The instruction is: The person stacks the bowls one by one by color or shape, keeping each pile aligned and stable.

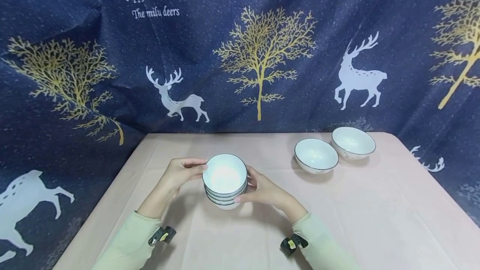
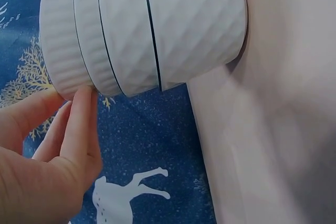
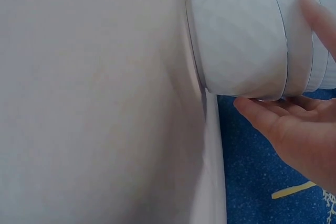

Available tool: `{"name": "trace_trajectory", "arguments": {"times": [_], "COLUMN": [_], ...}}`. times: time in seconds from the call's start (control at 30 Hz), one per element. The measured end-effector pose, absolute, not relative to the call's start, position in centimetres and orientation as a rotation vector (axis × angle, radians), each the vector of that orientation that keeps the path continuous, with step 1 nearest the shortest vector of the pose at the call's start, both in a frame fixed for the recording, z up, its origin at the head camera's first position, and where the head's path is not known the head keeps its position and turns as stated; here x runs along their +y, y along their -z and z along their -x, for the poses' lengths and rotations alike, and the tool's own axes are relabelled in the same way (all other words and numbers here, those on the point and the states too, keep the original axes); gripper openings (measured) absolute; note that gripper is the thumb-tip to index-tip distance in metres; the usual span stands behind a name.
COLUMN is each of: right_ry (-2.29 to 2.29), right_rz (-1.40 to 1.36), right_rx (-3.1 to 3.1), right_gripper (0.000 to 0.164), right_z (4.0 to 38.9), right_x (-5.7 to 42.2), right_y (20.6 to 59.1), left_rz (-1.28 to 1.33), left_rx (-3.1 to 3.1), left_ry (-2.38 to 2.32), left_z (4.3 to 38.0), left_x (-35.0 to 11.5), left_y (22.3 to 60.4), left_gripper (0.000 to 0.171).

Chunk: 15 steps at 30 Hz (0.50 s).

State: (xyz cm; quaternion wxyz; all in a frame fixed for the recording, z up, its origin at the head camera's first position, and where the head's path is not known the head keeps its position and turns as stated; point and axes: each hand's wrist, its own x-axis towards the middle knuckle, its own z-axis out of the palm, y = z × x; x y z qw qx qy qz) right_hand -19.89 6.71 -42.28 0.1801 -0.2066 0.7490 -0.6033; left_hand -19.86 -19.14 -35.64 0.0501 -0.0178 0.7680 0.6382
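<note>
A stack of several small white bowls (image 1: 226,176) with thin dark rims stands upright on the pink-covered table. In the left wrist view the stack (image 2: 197,24) shows ribbed sides on the upper bowls and a diamond pattern lower down. My left hand (image 1: 179,175) holds the upper bowls from the left, its thumb and fingers (image 2: 80,124) against the side near the top. From the right, my right hand (image 1: 265,190) grips the stack, thumb in front and fingers around behind. The right wrist view shows these fingers (image 3: 262,114) touching the stack (image 3: 239,38) just below a rim.
Two larger white bowls with dark rims, one nearer (image 1: 316,155) and one farther back (image 1: 353,141), stand side by side at the back right of the table (image 1: 375,211). A dark blue cloth (image 1: 232,74) printed with deer and trees hangs behind the table.
</note>
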Motion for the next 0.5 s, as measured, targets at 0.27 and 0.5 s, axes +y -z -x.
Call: {"name": "trace_trajectory", "arguments": {"times": [0.27, 0.5], "right_ry": [1.716, 1.700], "right_rz": [0.609, 0.594], "right_rx": [2.102, 2.112], "right_gripper": [0.106, 0.107], "right_z": [20.10, 20.07], "right_x": [6.74, 6.77], "right_y": [42.30, 42.19], "left_rz": [0.029, 0.041], "left_rx": [2.349, 2.325], "left_ry": [-1.892, -1.911], "left_z": [20.00, 19.48], "left_x": [-19.21, -18.96], "left_y": [35.59, 35.53], "left_gripper": [0.035, 0.037]}}
